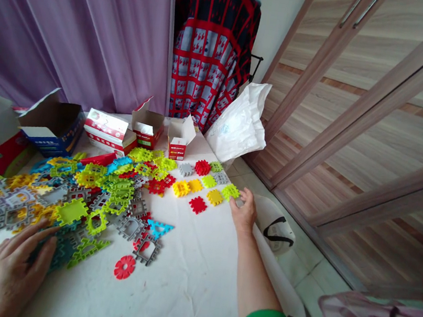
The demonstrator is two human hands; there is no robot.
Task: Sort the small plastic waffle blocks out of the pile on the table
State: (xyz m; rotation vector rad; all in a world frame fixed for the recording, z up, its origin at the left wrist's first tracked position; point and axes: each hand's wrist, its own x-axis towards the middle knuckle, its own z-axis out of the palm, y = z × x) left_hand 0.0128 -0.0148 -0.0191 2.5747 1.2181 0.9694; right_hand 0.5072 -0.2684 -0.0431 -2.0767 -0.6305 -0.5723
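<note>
My right hand (244, 212) is at the right edge of the table, its thumb and fingers closed on a light green interlocking tile (231, 191). Beside it are small groups of square notched tiles: a yellow tile (214, 197), a red tile (198, 205), a red stack (202, 167) and a grey tile (186, 169). My left hand (15, 264) rests at the front left of the mixed pile, fingers stretched and thumb apart. Dark teal pieces (63, 252) lie beside and partly under it. A green square tile (71, 211) sits just beyond its fingertips.
Opened cardboard boxes line the back, including a blue box (57, 141) and a small red-and-white box (177, 148). A white plastic bag (240, 123) stands at the far right corner. A red flower-shaped disc (124, 267) lies near the front. Wooden wardrobe doors (360, 122) rise to the right.
</note>
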